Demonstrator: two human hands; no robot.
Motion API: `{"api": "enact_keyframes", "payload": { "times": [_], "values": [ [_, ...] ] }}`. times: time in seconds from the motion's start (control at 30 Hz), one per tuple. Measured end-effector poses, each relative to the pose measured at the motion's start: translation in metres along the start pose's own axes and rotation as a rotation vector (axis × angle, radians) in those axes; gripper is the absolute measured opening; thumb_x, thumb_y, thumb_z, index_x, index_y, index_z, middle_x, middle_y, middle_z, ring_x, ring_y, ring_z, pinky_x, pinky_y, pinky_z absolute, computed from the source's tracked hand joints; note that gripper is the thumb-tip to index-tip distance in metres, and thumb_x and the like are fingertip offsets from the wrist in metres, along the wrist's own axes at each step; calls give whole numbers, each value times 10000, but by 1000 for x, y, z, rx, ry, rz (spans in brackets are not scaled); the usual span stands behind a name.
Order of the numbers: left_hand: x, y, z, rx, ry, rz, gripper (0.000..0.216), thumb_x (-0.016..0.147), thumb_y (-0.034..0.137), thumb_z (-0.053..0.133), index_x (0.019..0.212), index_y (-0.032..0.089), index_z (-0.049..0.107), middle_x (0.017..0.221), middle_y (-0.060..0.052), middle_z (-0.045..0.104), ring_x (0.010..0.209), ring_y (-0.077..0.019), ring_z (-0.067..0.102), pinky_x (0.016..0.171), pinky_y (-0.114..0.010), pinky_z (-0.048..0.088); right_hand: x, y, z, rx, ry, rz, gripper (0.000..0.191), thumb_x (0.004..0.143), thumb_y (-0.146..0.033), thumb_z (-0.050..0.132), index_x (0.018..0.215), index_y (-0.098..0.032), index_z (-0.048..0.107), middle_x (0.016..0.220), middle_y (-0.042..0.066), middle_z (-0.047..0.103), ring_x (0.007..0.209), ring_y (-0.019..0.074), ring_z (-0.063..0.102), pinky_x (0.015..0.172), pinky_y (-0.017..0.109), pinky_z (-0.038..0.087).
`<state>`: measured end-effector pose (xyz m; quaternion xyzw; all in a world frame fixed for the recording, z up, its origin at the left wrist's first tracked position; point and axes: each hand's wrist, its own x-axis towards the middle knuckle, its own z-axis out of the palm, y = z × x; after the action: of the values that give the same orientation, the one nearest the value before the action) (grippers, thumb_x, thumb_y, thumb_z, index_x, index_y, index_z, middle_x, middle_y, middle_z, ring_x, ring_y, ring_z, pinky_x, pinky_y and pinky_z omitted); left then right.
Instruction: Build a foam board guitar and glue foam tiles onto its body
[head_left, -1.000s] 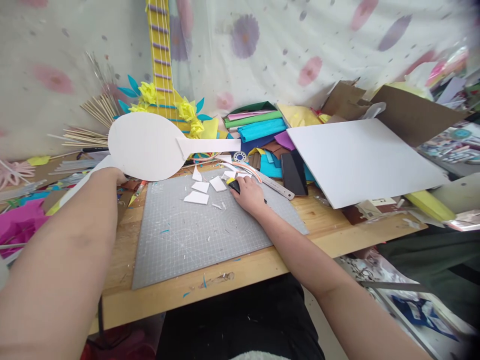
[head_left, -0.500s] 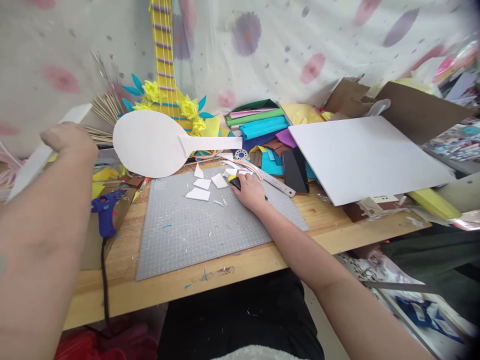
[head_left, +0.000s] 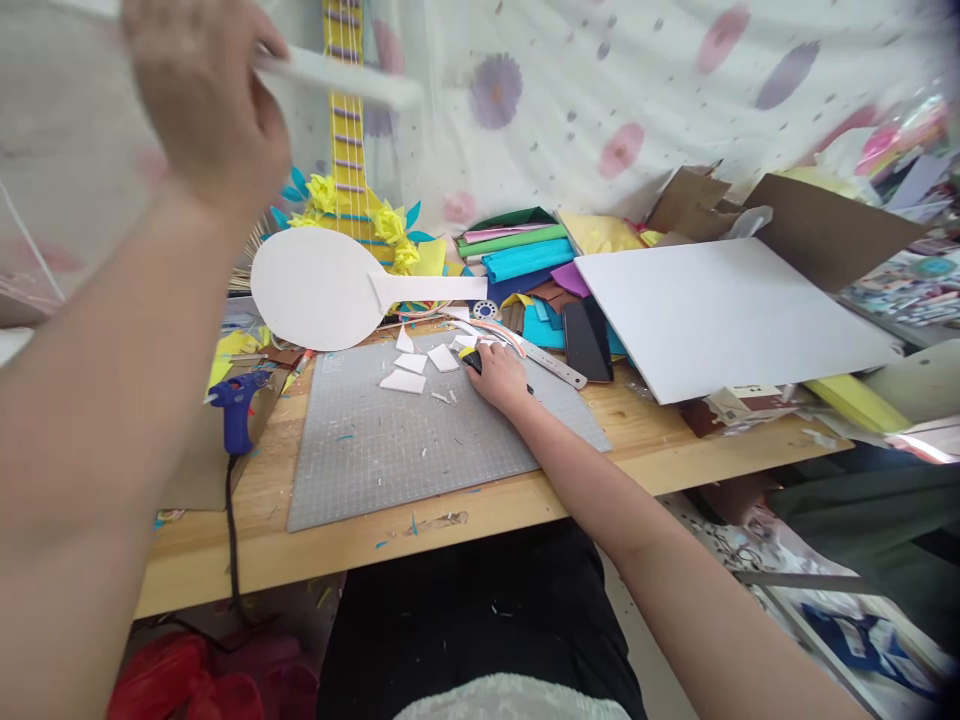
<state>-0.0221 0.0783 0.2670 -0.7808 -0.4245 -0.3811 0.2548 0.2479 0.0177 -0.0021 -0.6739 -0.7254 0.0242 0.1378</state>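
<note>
My left hand [head_left: 206, 95], raised high at the upper left, is closed on a white foam board piece [head_left: 341, 78], seen nearly edge-on and blurred. My right hand [head_left: 499, 378] rests on the grey cutting mat [head_left: 375, 450], fingers wrapped round a black and yellow utility knife [head_left: 471, 358]. Several small white foam board scraps [head_left: 403, 381] lie on the mat left of the knife. Behind them is a white banjo-shaped cutout [head_left: 319, 290] with a round body and narrow neck. A metal ruler [head_left: 555, 364] lies just beyond my right hand.
A blue glue gun [head_left: 237, 410] with a black cord stands left of the mat. At right are a phone [head_left: 587, 340] and a large white board [head_left: 727, 320]. A yellow decorated instrument model [head_left: 347, 150] stands at the back, near coloured sheets [head_left: 525, 258].
My left hand has risen and moved right with the foam board piece, which has swung toward the middle. My right hand stays on the knife. The view has shifted slightly.
</note>
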Motion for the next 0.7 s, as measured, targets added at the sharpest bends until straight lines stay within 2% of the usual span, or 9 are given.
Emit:
{"api": "enact_keyframes", "payload": {
  "times": [0.03,0.1,0.17,0.2,0.27,0.37,0.47,0.6,0.7],
  "values": [
    [-3,19,4,119,3,90,376,730,143,480,1066,38,613,1042,-19,549,1224,-220,426,1124,-426,119,0,0,0,7,1,2,421,878,-376,482,1236,-155,515,1198,161,568,1090,291,528,823,366,445],
    [-17,51,14,97,29,161,197,804,145,463,830,110,655,921,1,595,1074,-133,524,1146,-397,143,1,3,-1,23,3,-5,455,863,-395,507,1244,-146,515,1209,174,567,1100,305,530,852,390,441],
    [-37,70,24,-68,45,156,303,891,291,478,640,183,607,954,-1,624,1136,-133,490,1166,-426,129,5,8,-2,79,15,-41,494,833,-414,553,1235,-129,530,1218,186,572,1137,318,514,921,421,413],
    [-49,76,28,-152,-3,153,316,899,346,496,639,198,600,985,1,632,1179,-135,463,1172,-435,139,8,12,-4,149,29,-54,482,825,-406,564,1216,-125,546,1212,183,582,1151,314,510,957,429,394],
    [-75,79,32,-313,-125,187,333,882,427,521,650,200,594,1020,-27,629,1210,-164,452,1107,-427,315,15,17,-9,407,60,-32,395,846,-370,530,1160,-134,578,1177,158,615,1141,280,529,993,422,378],
    [-113,79,32,-520,-201,195,295,870,440,531,706,206,604,1096,-39,601,1247,-209,463,1062,-446,388,27,17,-21,1029,10,106,352,914,-402,390,1110,-169,566,1125,119,648,1046,218,599,934,393,447],
    [-147,77,33,-595,-335,198,187,874,328,526,775,210,630,1212,-47,564,1292,-246,443,1063,-485,386,33,6,-33,1545,-200,124,397,895,-526,393,1073,-202,537,1079,93,663,965,198,635,855,383,507],
    [-175,65,41,-513,-494,238,247,901,271,440,1088,275,601,1381,-52,475,1331,-214,407,1022,-422,452,29,-16,-39,1734,-307,30,341,724,-377,685,989,-224,533,955,11,666,844,155,642,798,326,530],
    [-172,50,47,-331,-378,6,408,903,241,406,1310,223,441,1483,-100,355,1387,-210,314,971,-371,490,21,-37,-31,1703,-275,73,374,633,-230,740,920,-220,500,855,-30,640,745,129,624,733,303,537]
  ]
}}
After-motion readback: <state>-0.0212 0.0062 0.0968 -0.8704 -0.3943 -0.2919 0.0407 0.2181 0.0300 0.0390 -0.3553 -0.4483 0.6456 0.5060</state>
